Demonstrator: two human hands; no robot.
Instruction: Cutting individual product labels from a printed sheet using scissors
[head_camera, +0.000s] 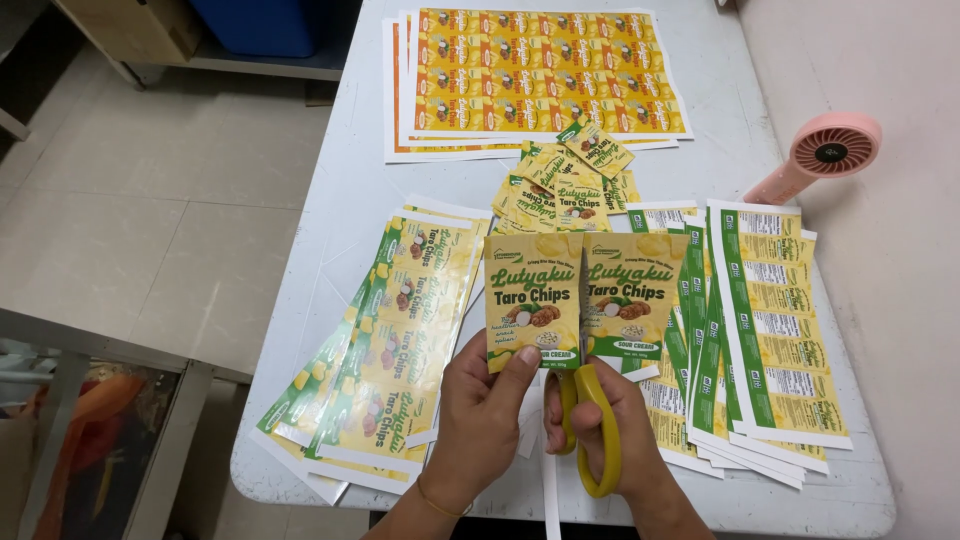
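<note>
Cutting straight up between two printed snack labels, the right hand (610, 420) is wrapped through the yellow-handled scissors (588, 425), blades running up the seam of the label strip (585, 295), while the left hand (480, 420) pinches the strip's lower left corner, thumb on the front. The strip is held up above the white table (720, 100), both hands close together, almost touching. Left of them fans a stack of uncut yellow-green strips (385, 345); right, a spread of green-and-white back-label strips (765, 335). Beyond lies a small heap of cut labels (570, 180), then orange printed sheets (545, 75), and a pink handheld fan (820, 155) at the right edge
</note>
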